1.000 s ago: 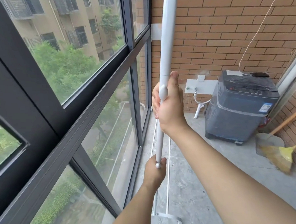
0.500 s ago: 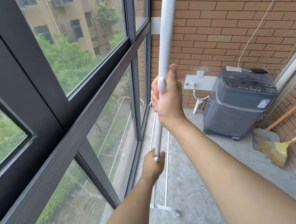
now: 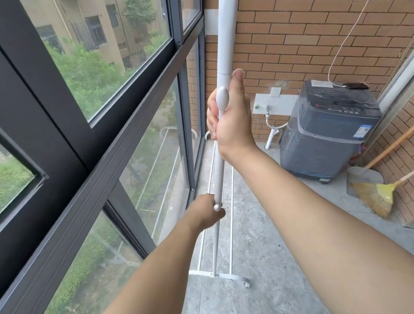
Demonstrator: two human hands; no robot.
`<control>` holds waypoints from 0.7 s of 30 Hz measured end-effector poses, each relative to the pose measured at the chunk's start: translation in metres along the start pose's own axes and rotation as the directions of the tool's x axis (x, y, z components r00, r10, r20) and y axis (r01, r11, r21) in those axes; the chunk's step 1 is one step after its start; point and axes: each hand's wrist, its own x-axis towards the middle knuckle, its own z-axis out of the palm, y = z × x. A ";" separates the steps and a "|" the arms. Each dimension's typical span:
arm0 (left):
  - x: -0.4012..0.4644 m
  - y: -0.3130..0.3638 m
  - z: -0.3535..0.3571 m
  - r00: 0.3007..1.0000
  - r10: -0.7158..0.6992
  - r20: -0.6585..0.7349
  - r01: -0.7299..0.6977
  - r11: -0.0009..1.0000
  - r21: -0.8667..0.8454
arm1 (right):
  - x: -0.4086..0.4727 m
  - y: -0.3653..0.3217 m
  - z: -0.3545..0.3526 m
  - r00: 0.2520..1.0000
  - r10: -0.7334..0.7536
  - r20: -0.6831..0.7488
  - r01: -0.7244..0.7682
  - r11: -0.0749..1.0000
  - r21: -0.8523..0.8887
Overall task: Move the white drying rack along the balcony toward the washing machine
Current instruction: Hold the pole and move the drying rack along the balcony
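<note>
The white drying rack [image 3: 225, 32] stands along the window side of the balcony, its upright pole rising out of the top of the view. My right hand [image 3: 233, 121] grips the pole high up, around an oval knob. Lower down, my left hand [image 3: 206, 214] is closed on the same pole by a small round knob. The rack's base bar and wheel [image 3: 223, 276] rest on the grey floor, with two thin rails running away toward the far wall. The grey washing machine [image 3: 325, 132] sits at the far end against the brick wall.
Dark-framed windows [image 3: 117, 138] line the left side, close to the rack. A yellow broom [image 3: 382, 192] and a dustpan [image 3: 362, 179] lean at the right brick wall. A phone on a white cable [image 3: 355, 86] lies on the machine. A tap and hose [image 3: 270, 126] sit beside it.
The view has shifted slightly forward and down along the balcony; the rack's base shows more fully. Both hands keep the same grip on the pole.
</note>
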 end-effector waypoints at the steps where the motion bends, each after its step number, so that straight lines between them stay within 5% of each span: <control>1: 0.000 0.000 0.001 1.000 -0.014 -0.009 0.014 1.000 -0.008 | 0.000 0.000 -0.001 1.000 0.004 0.002 -0.004 1.000 -0.002; 21: -0.031 0.018 -0.016 0.997 -0.077 0.006 0.077 0.984 -0.163 | -0.012 -0.011 -0.016 0.996 0.067 0.059 -0.059 0.990 -0.125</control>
